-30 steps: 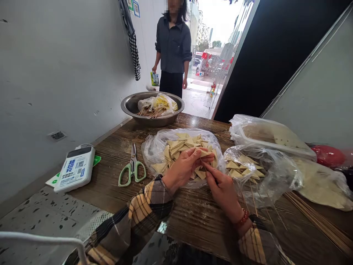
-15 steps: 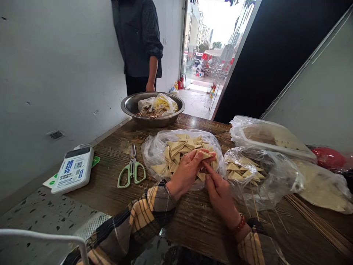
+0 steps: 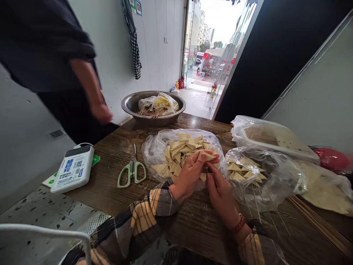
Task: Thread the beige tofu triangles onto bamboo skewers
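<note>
My left hand (image 3: pixel 191 171) is closed on a beige folded triangle (image 3: pixel 207 156) that looks like tofu skin, pinched under the thumb. Just beside it, my right hand (image 3: pixel 220 186) has its thumb and fingers pressed together on a thin bamboo skewer, mostly hidden, its tip end close under the triangle. Below both hands, an open clear plastic bag (image 3: pixel 154 147) bears a heap of similar triangles (image 3: pixel 183 145). To the right, a second plastic bag (image 3: pixel 278 176) has more triangles (image 3: pixel 242 170) threaded on several skewers (image 3: pixel 256 206).
Green-handled scissors (image 3: pixel 131 171) lie left of the heap. A metal basin (image 3: pixel 129 108) with bagged skewers stands behind. At left are a white boxy device (image 3: pixel 74 167) and a walking person (image 3: pixel 55 62). Loose sticks (image 3: pixel 317 224), a wrapped tray (image 3: pixel 273 134) and a bagged sheet (image 3: pixel 325 187) occupy the right.
The other person has moved from behind the basin to the left side, nearer me. My hands have shifted slightly right in the picture, still together at the triangle.
</note>
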`<state>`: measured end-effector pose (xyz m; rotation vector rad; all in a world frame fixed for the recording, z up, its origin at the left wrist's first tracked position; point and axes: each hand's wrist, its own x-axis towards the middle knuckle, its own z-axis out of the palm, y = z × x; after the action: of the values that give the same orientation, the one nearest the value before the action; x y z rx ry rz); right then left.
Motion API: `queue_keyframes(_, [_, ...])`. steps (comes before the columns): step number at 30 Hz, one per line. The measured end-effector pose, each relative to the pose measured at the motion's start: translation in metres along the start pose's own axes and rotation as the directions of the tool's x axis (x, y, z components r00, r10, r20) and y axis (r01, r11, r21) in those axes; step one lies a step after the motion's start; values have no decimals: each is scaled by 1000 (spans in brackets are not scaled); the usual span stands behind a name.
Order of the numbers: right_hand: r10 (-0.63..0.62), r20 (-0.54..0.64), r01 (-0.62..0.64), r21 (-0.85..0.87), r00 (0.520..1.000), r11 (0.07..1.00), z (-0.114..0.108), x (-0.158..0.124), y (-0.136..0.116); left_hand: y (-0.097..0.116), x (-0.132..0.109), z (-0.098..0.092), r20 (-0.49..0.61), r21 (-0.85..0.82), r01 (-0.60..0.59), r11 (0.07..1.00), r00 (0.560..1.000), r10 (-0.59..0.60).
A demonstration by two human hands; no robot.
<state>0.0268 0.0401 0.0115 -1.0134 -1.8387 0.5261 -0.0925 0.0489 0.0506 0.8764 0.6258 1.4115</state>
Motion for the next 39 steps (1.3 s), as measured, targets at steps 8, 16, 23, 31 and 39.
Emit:
queue_keyframes(8, [33, -57, -33, 6, 998, 999, 3, 0, 2, 2, -3, 5, -15, 51, -3, 999, 1000, 4])
queue_keyframes(16, [177, 7, -177, 111, 984, 978, -4, 6, -5, 0, 1, -1, -12, 76, 48, 996, 999, -47])
queue_keyframes(23, [166, 101, -174, 76, 981, 982, -9, 8, -6, 9, 8, -9, -47, 46, 7, 999, 999, -4])
queue_keyframes(31, [136, -8, -136, 33, 991, 990, -11, 14, -6, -7, 4, -4, 64, 176, 62, 982, 995, -74])
queue_keyframes(39, [205, -105, -201, 47, 973, 978, -26, 14, 7, 15, 17, -24, -69, 433, -35, 901, 995, 71])
